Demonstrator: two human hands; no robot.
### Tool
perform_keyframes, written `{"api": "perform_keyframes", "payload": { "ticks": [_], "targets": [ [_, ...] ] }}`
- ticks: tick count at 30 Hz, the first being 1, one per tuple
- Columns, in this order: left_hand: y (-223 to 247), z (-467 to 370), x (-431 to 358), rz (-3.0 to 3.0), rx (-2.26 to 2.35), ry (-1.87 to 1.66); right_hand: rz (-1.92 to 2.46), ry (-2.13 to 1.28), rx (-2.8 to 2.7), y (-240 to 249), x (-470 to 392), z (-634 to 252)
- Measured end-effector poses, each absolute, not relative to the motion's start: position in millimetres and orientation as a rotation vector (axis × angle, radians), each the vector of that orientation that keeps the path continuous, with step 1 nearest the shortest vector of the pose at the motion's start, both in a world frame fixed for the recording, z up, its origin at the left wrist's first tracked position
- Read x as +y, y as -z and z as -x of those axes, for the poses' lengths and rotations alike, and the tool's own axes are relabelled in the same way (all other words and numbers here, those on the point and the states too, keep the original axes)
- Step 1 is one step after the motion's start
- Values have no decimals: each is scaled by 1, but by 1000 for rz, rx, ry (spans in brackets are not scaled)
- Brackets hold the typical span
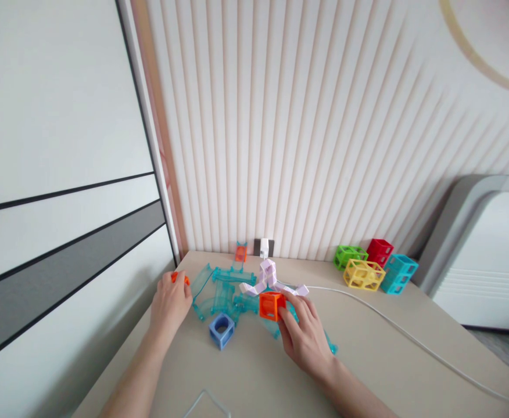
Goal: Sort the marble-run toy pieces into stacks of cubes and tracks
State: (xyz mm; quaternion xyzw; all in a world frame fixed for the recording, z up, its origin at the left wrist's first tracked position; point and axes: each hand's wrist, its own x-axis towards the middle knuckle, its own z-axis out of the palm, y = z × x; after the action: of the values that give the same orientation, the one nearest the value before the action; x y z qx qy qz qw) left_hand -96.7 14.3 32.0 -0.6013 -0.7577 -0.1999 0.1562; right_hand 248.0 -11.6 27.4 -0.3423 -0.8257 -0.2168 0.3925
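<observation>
My right hand [303, 332] grips an orange cube frame [270, 306] between thumb and fingers, above a heap of clear teal track pieces [223, 296]. At the table's left edge, my left hand [170, 305] is closed on an orange block [180, 278], mostly hidden under the fingers. A blue cube with a round hole [222, 331] rests between my hands, nearer to me. Just beyond the right hand lies a pale lilac three-armed piece [268, 277]. Against the wall stands another orange piece [241, 252], with teal parts around it.
Green [349, 256], yellow [363, 275], red [380, 252] and teal block frames [399, 274] stand at the back right. From a white plug [264, 248] at the wall, a white cable [394, 322] crosses the table rightward. A white cabinet [63, 232] borders the left side.
</observation>
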Motion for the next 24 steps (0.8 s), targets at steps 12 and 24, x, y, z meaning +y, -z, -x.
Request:
{"api": "perform_keyframes", "payload": {
  "ticks": [12,24],
  "targets": [
    [-26,91,27,1784,-1911,1216,895,525,-2118,-27,-12,-247],
    [-16,93,31,1695,-1989,1421,879,510,-2105,-30,-11,-247]
  ]
}}
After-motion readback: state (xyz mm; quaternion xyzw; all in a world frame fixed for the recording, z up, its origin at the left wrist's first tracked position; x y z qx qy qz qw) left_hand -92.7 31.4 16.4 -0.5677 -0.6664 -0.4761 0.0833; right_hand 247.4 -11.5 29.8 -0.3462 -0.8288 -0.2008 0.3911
